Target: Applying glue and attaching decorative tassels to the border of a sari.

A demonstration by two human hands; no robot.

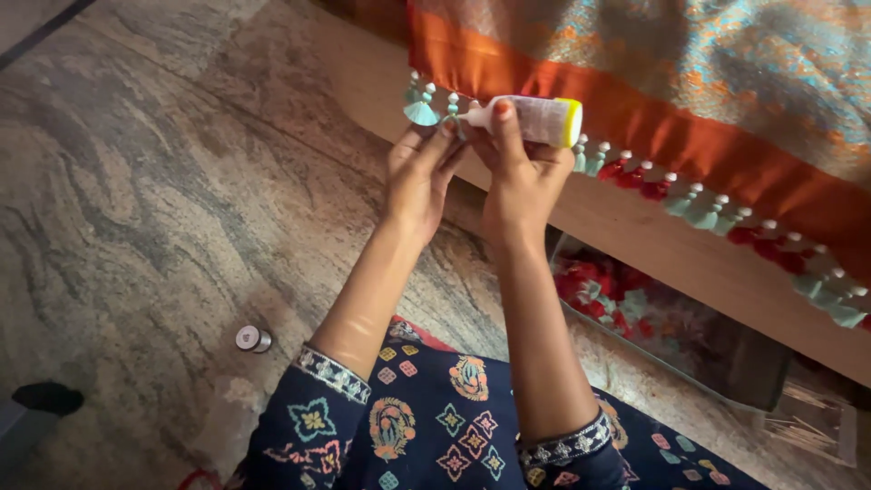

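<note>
My right hand (522,172) grips a white squeeze bottle (535,120) with a yellow base, its nozzle pointing left. The nozzle tip sits at a teal tassel (451,113) on the orange border of a patterned cloth (653,118). My left hand (419,172) pinches that tassel between the fingertips, right under the nozzle. A row of teal and red tassels with white beads (708,210) hangs along the border to the right. One more teal tassel (420,109) hangs at the left end.
The cloth lies over a wooden ledge (653,254). A clear bag of red and teal tassels (635,313) lies under it. A small thread spool (253,339) stands on the marble floor at left. Thin sticks (807,426) lie at lower right.
</note>
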